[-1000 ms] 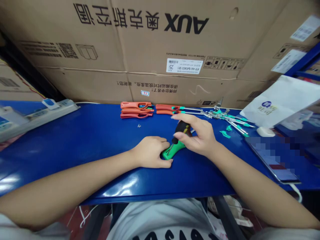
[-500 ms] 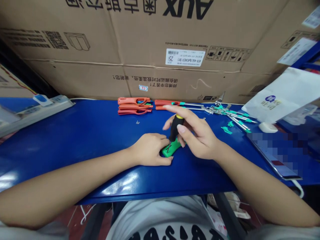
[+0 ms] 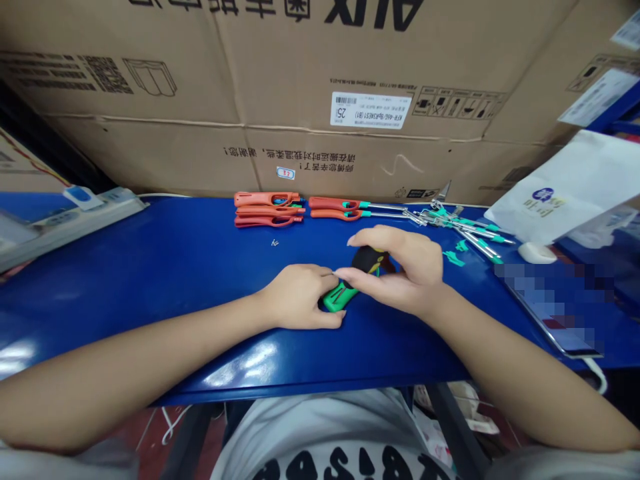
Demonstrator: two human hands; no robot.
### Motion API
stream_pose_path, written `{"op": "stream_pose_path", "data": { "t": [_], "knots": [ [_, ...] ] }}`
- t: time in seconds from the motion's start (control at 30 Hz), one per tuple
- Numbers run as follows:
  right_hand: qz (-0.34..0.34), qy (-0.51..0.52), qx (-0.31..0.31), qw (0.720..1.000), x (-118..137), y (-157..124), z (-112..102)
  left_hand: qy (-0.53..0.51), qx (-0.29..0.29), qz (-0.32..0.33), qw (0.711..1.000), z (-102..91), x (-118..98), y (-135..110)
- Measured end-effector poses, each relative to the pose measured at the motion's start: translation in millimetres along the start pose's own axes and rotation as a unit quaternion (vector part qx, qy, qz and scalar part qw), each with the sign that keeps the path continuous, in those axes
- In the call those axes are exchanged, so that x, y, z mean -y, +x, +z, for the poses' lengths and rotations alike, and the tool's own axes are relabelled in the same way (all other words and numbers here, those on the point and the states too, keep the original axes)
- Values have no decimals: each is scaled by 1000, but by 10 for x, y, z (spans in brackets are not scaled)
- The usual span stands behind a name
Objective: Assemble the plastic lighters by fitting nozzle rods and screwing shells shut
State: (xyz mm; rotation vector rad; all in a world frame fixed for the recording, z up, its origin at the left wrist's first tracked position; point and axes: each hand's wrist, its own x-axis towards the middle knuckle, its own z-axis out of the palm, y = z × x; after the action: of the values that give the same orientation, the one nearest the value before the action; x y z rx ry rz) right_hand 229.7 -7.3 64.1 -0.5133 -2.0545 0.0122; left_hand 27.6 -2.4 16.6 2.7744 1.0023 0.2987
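Observation:
My left hand [image 3: 303, 297] presses a green lighter handle [image 3: 339, 297] against the blue tabletop, thumb on the near side and fingers on the far side. In my right hand [image 3: 405, 270] is a screwdriver [image 3: 367, 260] with a black and yellow handle, tilted over the green handle. Its thin shaft points left toward my left fingers, and the thumb hides part of it. A slot shows on the upper face of the green handle; its far end is hidden under my right hand. Beyond my left hand lie a few tiny screws [image 3: 275, 243].
Red lighter casings [image 3: 269, 217] lie stacked at the back, beside two red lighters [image 3: 334, 204] with metal tubes. Several metal rods [image 3: 475, 241] and green plastic pieces [image 3: 453, 258] lie to the right. A phone [image 3: 550, 310], a power strip [image 3: 107, 210] and a cardboard box [image 3: 290, 80] surround the area.
The screwdriver has swung from nearly upright, its tip on the green handle, to a low tilt with the tip lifted off. My left hand stays on the green handle.

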Motion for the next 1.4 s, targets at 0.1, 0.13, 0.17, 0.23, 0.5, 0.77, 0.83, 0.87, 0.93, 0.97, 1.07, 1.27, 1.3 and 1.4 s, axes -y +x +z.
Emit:
{"op": "stream_pose_path", "data": {
  "t": [0.1, 0.13, 0.17, 0.23, 0.5, 0.77, 0.83, 0.87, 0.93, 0.97, 1.07, 1.27, 1.3, 1.4],
  "knots": [
    [15, 57, 57, 997, 40, 25, -21, -1, -8, 4, 1000, 4, 4, -3],
    [38, 89, 75, 992, 56, 35, -24, -1, -11, 4, 1000, 7, 5, -4],
    [55, 110, 81, 989, 68, 42, -24, -2, -12, 4, 1000, 9, 6, -6],
    [48, 96, 50, 993, 74, 41, -16, -3, -13, 2, 1000, 14, 7, -6],
    [-4, 78, 52, 996, 63, -36, 49, -8, -7, 1, 1000, 11, 11, -3],
    [-57, 12, -68, 996, 36, -91, 111, -19, 0, -5, 1000, 19, 15, -2],
    [-20, 79, -7, 997, 22, -97, 111, -7, -3, 0, 1000, 28, 22, -4],
    [3, 103, 15, 995, 21, -93, 114, -3, -5, 2, 1000, 32, 24, -4],
    [18, 107, 13, 994, 25, -81, 124, -1, -7, 3, 1000, 34, 24, -4],
    [9, 84, -14, 996, 26, -74, 130, -4, -6, 1, 1000, 31, 22, -4],
    [-53, -3, -89, 995, 19, -63, 130, -20, -2, -9, 1000, 20, 12, -2],
    [3, 123, 55, 991, 47, -52, 87, -14, -16, -2, 1000, 24, 19, -7],
    [13, 126, 56, 990, 58, -47, 87, -15, -17, -1, 1000, 27, 21, -7],
    [-15, 42, -12, 999, 71, -31, 88, -18, -17, 0, 1000, 30, 22, -4]
  ]
}}
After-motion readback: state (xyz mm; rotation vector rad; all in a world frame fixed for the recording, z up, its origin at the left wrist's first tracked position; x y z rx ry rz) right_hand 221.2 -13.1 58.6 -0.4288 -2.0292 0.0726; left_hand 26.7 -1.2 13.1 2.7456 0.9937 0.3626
